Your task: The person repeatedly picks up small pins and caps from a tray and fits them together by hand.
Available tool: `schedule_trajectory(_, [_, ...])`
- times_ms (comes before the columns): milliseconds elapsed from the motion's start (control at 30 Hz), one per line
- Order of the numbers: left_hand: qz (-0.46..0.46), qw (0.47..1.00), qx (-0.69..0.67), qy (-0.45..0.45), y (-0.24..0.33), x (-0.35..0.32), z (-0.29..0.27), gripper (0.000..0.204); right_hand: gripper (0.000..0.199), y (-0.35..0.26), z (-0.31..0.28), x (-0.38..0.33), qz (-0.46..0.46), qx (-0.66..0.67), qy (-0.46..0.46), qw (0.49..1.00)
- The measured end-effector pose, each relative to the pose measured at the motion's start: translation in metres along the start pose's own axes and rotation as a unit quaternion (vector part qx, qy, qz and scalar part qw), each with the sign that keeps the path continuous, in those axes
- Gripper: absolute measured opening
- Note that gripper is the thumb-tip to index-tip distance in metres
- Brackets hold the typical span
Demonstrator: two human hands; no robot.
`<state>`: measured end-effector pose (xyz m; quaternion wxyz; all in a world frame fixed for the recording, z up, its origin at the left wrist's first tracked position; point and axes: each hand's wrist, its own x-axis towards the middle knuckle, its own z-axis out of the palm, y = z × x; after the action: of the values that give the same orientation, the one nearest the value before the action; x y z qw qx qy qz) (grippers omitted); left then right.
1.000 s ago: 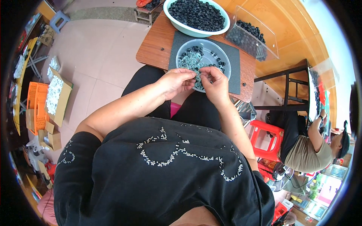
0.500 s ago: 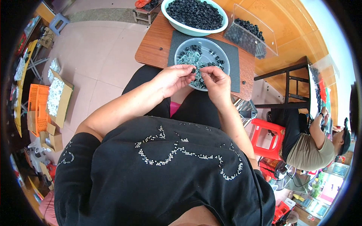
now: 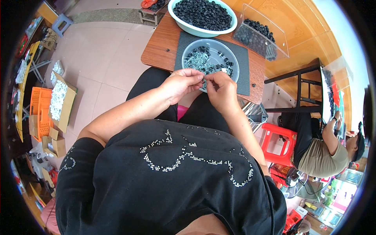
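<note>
Over the near side of a grey round bowl [image 3: 216,46], my two hands meet at the fingertips. My left hand [image 3: 181,85] pinches a small black plastic knob between thumb and forefinger, now mostly covered by the fingers. My right hand [image 3: 222,89] is closed in a pinch against it; what its fingertips hold is too small and hidden to make out. Inside the bowl lie a heap of silvery screws [image 3: 194,60] and several black knobs [image 3: 226,59], mostly along the sides. The bowl rests on a dark grey mat [image 3: 243,74].
Behind the bowl, a pale green basin [image 3: 234,26] full of black knobs stands on the brown table [image 3: 156,51]. A clear bin [image 3: 280,45] with more knobs is at its right. A red stool [image 3: 291,145] and a seated person [image 3: 323,156] are further right. Boxes [image 3: 69,103] stand on the left floor.
My right hand has moved slightly left, bringing its fingertips against my left fingers. The black knob, plainly visible before, is now mostly covered.
</note>
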<state>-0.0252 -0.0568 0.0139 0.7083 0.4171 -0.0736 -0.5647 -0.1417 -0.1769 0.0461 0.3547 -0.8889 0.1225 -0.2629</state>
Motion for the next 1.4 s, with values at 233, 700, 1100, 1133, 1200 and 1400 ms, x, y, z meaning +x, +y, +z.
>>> schedule_trajectory(233, [-0.014,0.999,-0.027,-0.013,-0.006,-0.004,-0.003,0.012,0.006,0.003,0.005,-0.004,0.115,0.132,-0.013,0.985])
schedule_trajectory(700, [-0.083,0.992,-0.097,-0.006,-0.012,-0.005,-0.013,0.018,0.016,0.014,0.025,-0.007,0.051,0.116,-0.026,0.992])
schedule_trajectory(1100, [-0.118,0.992,-0.033,0.003,-0.010,-0.001,-0.033,0.022,0.021,0.110,-0.001,0.091,0.183,-0.440,-0.134,0.869])
schedule_trajectory(1133, [-0.113,0.993,-0.032,-0.006,-0.008,-0.001,-0.034,0.022,0.021,0.108,0.002,0.095,0.181,-0.439,-0.135,0.870])
schedule_trajectory(1200, [-0.110,0.993,-0.032,0.002,-0.004,-0.003,-0.035,0.022,0.022,0.099,0.008,0.103,0.238,-0.444,-0.191,0.842])
schedule_trajectory(1400, [-0.112,0.993,-0.017,0.015,-0.004,0.003,-0.042,0.024,0.021,0.116,0.016,0.100,0.166,-0.462,-0.146,0.859])
